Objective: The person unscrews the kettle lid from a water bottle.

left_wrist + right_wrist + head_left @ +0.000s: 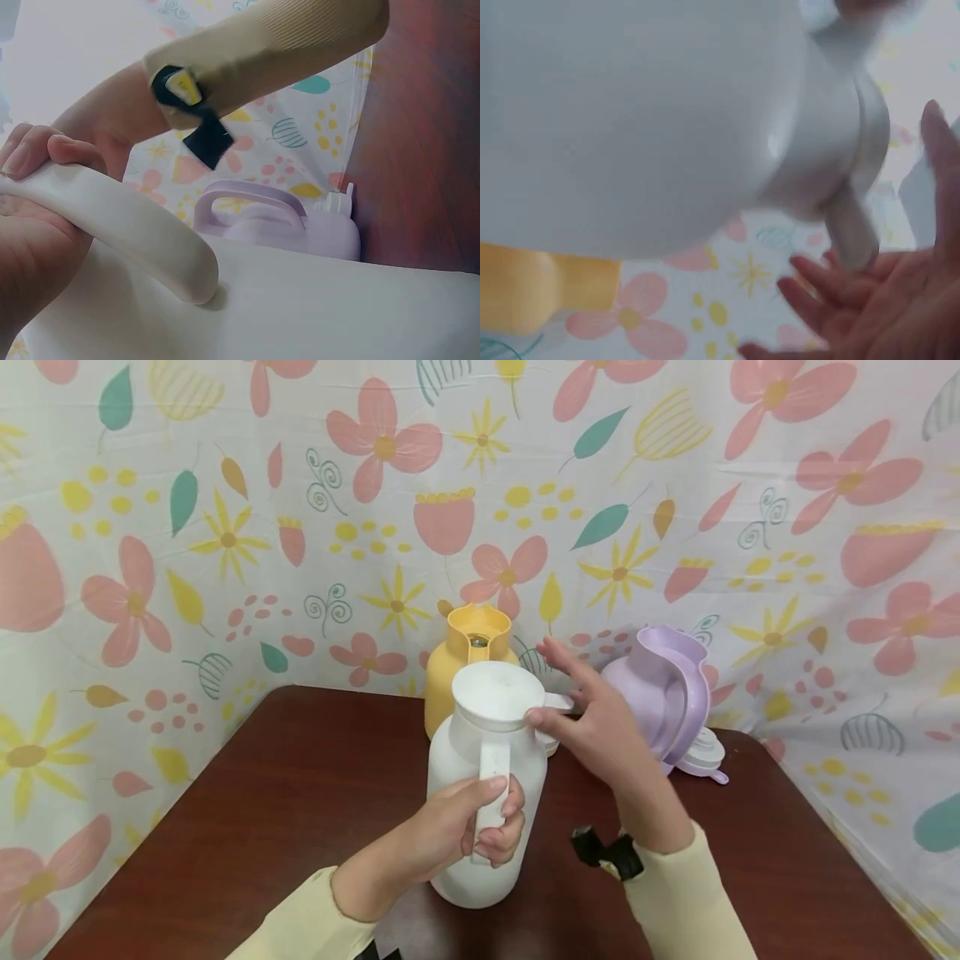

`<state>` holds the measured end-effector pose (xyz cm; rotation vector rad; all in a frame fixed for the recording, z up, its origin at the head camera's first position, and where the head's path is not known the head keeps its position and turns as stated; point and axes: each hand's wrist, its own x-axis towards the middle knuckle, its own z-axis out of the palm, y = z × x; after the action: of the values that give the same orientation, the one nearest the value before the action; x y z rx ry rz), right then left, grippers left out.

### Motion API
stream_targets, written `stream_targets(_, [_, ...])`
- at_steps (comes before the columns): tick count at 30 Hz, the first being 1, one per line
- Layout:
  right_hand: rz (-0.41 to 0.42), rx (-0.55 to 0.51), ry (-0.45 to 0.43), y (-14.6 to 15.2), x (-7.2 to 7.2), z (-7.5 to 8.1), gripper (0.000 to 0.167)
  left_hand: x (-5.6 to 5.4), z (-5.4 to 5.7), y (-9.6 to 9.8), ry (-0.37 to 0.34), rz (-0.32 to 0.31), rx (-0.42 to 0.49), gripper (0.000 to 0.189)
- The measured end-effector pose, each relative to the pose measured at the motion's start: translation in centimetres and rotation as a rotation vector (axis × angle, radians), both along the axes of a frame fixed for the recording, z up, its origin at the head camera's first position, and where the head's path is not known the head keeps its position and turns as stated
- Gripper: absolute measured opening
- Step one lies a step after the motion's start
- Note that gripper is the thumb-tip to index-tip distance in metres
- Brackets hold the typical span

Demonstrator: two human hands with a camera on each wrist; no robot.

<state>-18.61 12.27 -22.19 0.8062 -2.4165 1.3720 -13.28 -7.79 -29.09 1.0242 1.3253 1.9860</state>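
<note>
A white vacuum jug (453,756) stands upright at the middle of the table, its round white lid (498,689) sitting in the neck. My left hand (453,827) grips the jug's handle (493,764), fingers curled round it, as the left wrist view also shows with the handle (142,232) in the fist. At the lid's right side, my right hand (596,727) is spread beside the small lid tab (558,702), thumb by the rim. Seen from the right wrist, the tab (853,236) points toward the palm of loosely extended fingers (821,289).
Behind the white jug stands a yellow jug (442,681) without a lid. A lilac jug (626,693) is at the back right, with a white and lilac stopper (705,752) beside it on the brown table (300,793). Floral cloth (247,610) hangs behind.
</note>
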Motion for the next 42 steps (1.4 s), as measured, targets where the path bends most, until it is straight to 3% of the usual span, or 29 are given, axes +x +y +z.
stream_targets(2, [-0.111, 0.052, 0.024, -0.8, 1.0, -0.3, 0.092, 0.1, -0.1, 0.0, -0.016, 0.014, -0.012, 0.030])
stream_targets(5, [-0.193, 0.115, 0.022, -1.9, 2.0, -0.5, 0.086, 0.1, -0.1, 0.0, -0.027, 0.028, -0.018, 0.031])
stream_targets(10, [-0.246, 0.127, 0.004, -3.0, 2.4, -0.6, 0.080, 0.2, -0.1, 0.0, -0.035, 0.030, -0.019, 0.032])
stream_targets(14, [-0.237, 0.067, 0.005, -3.1, 1.8, -0.9, 0.073, 0.2, -0.1, 0.1, -0.026, 0.024, -0.017, 0.030])
stream_targets(21, [-0.063, 0.039, 0.055, -1.8, -0.3, -1.2, 0.067, 0.3, 0.2, 0.0, -0.012, 0.017, -0.018, 0.029])
stream_targets(26, [0.166, 0.014, 0.006, -0.5, -2.5, -1.0, 0.069, 0.2, 0.0, 0.0, -0.021, 0.016, -0.016, 0.030])
stream_targets(31, [0.378, 0.003, -0.053, 0.4, -4.4, -0.8, 0.073, 0.1, -0.1, 0.0, 0.018, -0.018, 0.025, 0.029])
stream_targets(42, [0.576, -0.024, -0.107, 0.8, -6.7, -0.9, 0.079, 0.0, -0.1, 0.0, 0.014, -0.007, 0.005, 0.028])
